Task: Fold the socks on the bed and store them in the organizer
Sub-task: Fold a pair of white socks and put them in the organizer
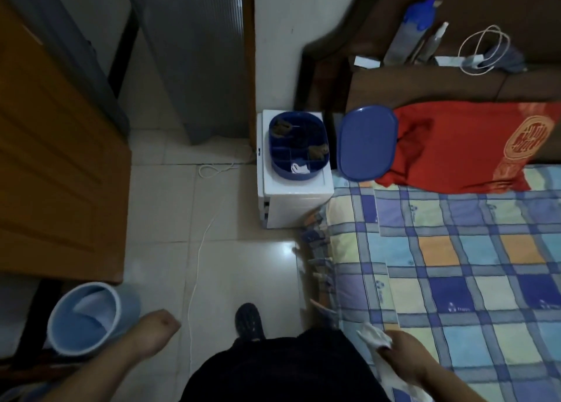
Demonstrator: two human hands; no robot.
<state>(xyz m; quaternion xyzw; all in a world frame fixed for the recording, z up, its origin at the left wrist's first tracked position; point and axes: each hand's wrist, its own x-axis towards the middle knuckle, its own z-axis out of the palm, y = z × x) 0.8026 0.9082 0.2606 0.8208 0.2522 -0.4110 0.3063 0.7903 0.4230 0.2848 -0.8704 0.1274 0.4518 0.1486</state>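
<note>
A bed (455, 265) under a blue, yellow and orange checked sheet fills the right side, and beside its head a dark blue oval plastic organizer (299, 144) with divided compartments sits on a small white cabinet (291, 201). The right hand (403, 356) grips a white sock (375, 336) at the bed's near edge, well apart from the organizer, while the left hand (159, 329) hangs curled and empty over the floor.

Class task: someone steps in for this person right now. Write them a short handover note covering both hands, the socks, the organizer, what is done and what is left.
Left hand: loosely curled, holding nothing, over the floor.
Right hand: grip on a white sock at the bed edge.
Organizer: open on the white cabinet beside the bed; its lid lies on the bed.
Done: some compartments already hold socks, brownish and white.
Left: fold the white sock and store it. No other loose socks are visible on the bed.
</note>
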